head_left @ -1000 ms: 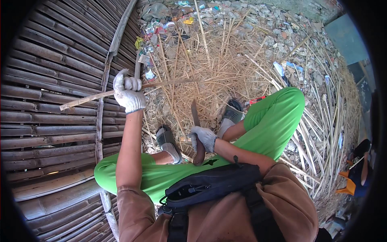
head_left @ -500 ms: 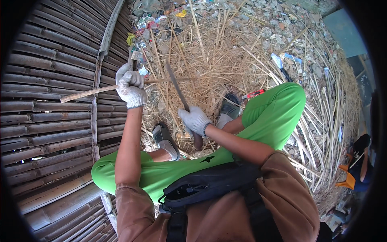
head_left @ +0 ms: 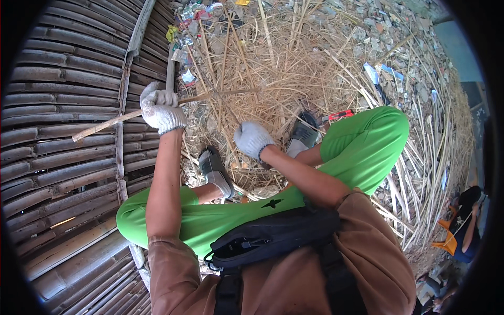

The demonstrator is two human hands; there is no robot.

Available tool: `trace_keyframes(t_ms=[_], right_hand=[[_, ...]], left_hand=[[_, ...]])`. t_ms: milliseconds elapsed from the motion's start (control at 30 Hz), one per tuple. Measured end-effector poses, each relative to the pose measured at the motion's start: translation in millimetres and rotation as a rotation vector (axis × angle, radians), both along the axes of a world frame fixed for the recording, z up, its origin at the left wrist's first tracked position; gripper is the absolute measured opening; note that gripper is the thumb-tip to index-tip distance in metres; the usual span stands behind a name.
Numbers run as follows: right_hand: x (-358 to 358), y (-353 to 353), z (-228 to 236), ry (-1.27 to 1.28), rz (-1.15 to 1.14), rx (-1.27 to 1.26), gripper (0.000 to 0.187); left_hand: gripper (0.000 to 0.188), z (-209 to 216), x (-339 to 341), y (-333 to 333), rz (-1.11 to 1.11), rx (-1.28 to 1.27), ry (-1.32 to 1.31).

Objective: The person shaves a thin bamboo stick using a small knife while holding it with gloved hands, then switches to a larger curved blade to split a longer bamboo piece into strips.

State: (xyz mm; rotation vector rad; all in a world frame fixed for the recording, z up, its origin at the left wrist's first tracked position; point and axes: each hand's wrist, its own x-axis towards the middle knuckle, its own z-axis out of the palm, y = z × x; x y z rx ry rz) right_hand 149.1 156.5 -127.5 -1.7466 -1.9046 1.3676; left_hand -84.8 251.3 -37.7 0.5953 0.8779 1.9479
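Note:
My left hand (head_left: 161, 110), in a white knitted glove, is closed around a thin bamboo strip (head_left: 107, 126). The strip runs sideways, one end over the slats on the left and the other above the shavings. My right hand (head_left: 253, 139), also gloved, is closed on the handle of a long knife (head_left: 224, 101). Its dark blade points away and to the left, looks nearly edge-on, and crosses the strip right of my left hand. I cannot tell whether blade and strip touch. Most of the handle is hidden by the glove.
Bamboo slats (head_left: 58, 121) fill the left side. Shavings (head_left: 283, 79) and rubble cover the ground ahead. My sandalled feet (head_left: 214, 167) flank the work. A red-and-black object (head_left: 340, 114) lies by my right knee. Split strips (head_left: 415, 184) lie right; a person (head_left: 469, 226) sits beyond.
The knife has swung forward and left, its blade turning thinner in view and now crossing the strip. My left hand and the strip have shifted slightly left.

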Motion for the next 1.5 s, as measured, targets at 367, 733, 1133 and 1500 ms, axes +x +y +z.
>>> trace_keyframes(t_ms=[367,733,1133,1500], right_hand=[[56.5,16.0,-39.1,-0.126,-0.072,-0.058,0.047],[41.8,27.6,-61.6,-0.059,-0.070,0.007,0.047],[27.8,23.7,-36.1,-0.103,-0.069,-0.027,0.049],[-10.1,30.9,7.7,-0.021,0.049,0.076,0.046]], left_hand=[[0.027,17.8,44.6,-6.1,-0.056,0.085,0.085],[0.025,20.0,25.4,20.4,0.173,-0.100,-0.008],[0.026,17.2,22.2,21.6,0.049,-0.018,0.053],[0.027,10.0,7.7,14.9,-0.031,0.016,0.087]])
